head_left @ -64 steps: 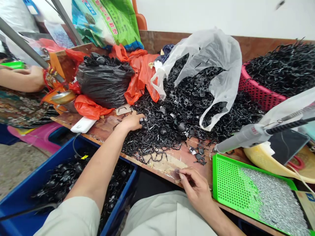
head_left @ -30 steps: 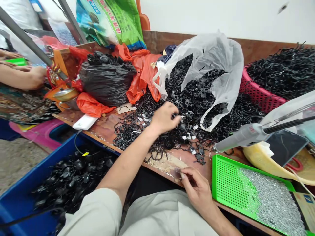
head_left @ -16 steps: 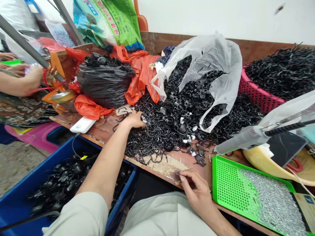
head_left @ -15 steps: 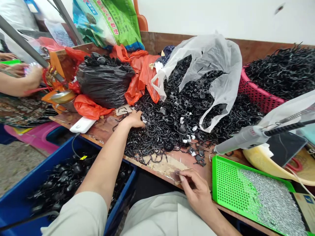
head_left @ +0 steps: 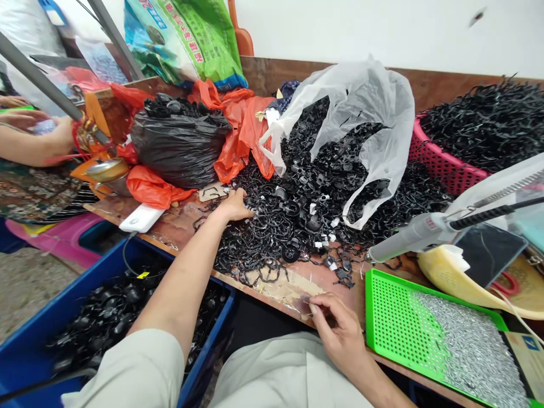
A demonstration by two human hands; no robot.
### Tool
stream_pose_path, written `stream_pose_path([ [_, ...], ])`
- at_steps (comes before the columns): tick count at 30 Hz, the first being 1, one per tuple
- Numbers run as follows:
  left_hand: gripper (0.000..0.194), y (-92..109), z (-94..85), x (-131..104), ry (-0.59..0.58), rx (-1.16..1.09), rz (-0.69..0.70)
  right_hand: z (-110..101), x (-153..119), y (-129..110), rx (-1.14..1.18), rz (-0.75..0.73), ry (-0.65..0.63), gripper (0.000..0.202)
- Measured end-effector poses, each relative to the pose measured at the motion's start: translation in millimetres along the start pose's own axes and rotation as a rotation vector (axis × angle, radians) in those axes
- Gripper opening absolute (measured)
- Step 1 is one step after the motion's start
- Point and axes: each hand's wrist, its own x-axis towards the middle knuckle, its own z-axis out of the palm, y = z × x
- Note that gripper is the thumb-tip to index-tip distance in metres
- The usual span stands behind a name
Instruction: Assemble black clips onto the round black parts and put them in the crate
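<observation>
My left hand (head_left: pixel 235 206) reaches across the table to the left side of a heap of small black plastic parts (head_left: pixel 263 241). Its thumb and forefinger are apart, and the other fingertips are partly hidden; no held part shows. By the table's front edge, my right hand (head_left: pixel 340 324) has thumb and fingertips pressed together. Whatever may be between them is too small to name. Bare worn tabletop (head_left: pixel 293 290) lies beside the right fingertips. Small white pieces (head_left: pixel 325 241) and black round parts (head_left: pixel 290 252) are mixed into the heap.
A green tray (head_left: pixel 391 317) of small silvery pieces stands at right, under a grey electric screwdriver (head_left: pixel 408 235). Behind are a white plastic bag (head_left: pixel 382 102), a pink basket (head_left: pixel 446 156) and a black bag (head_left: pixel 178 147). A blue bin (head_left: pixel 102 269) is below left; another person's arm (head_left: pixel 29 144) is beyond.
The view has shifted slightly. My left hand stays at the heap's left side with little movement, and my right hand keeps its pinch at the table edge.
</observation>
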Motion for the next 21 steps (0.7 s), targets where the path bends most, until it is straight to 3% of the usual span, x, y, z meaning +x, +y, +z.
stream_pose_path([
  [5,0.094,3.2,2.3,3.0,0.019,0.0,-0.054,0.6,0.3,3.1,0.001,0.002,0.0,0.016],
  [11,0.071,7.3,7.9,2.7,0.078,-0.003,-0.101,1.8,-0.5,7.6,-0.005,0.01,-0.016,0.015],
  [16,0.066,7.1,12.1,0.3,0.13,-0.022,-0.083,0.2,-0.7,5.4,-0.014,0.0,-0.023,0.016],
  [21,0.042,11.1,17.5,-0.3,0.221,-0.084,-0.067,0.4,0.8,3.3,-0.011,-0.012,-0.011,0.015],
])
